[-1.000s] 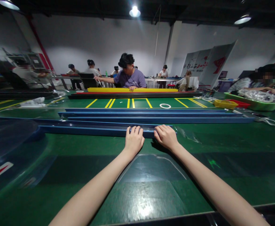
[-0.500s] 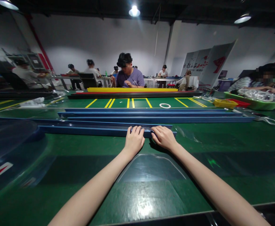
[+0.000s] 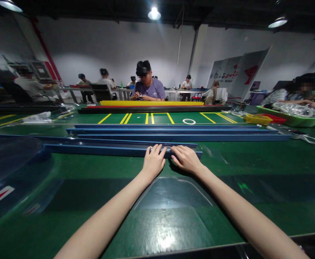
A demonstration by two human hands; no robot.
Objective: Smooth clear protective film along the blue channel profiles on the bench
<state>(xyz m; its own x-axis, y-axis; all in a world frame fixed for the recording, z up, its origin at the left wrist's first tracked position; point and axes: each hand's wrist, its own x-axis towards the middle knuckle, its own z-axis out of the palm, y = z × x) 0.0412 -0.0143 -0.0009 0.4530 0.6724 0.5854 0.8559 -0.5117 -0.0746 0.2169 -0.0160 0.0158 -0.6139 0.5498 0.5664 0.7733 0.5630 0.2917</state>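
A long blue channel-shaped rail [image 3: 98,149] lies across the green table, and both my hands are at its right part. My left hand [image 3: 154,160] grips the near wall, its fingers bent over the top into the channel. Just to the right, my right hand [image 3: 185,158] holds the same wall close to the rail's end, with curled fingers reaching over the edge. The fingertips are partly hidden inside the channel. Clear film seems to lie within it; whether my fingers touch that film I cannot tell.
Behind lie more blue rails [image 3: 179,136], a white ring [image 3: 189,121] and a yellow rail [image 3: 152,103]. A large blue curved object [image 3: 9,165] stands at left. A green tray [image 3: 297,119] holds clear coils at right. A co-worker [image 3: 153,88] sits opposite.
My right hand has shifted slightly left along the rail, towards my left hand, which stays nearly still. The co-worker opposite has lowered their head and brought their hands together.
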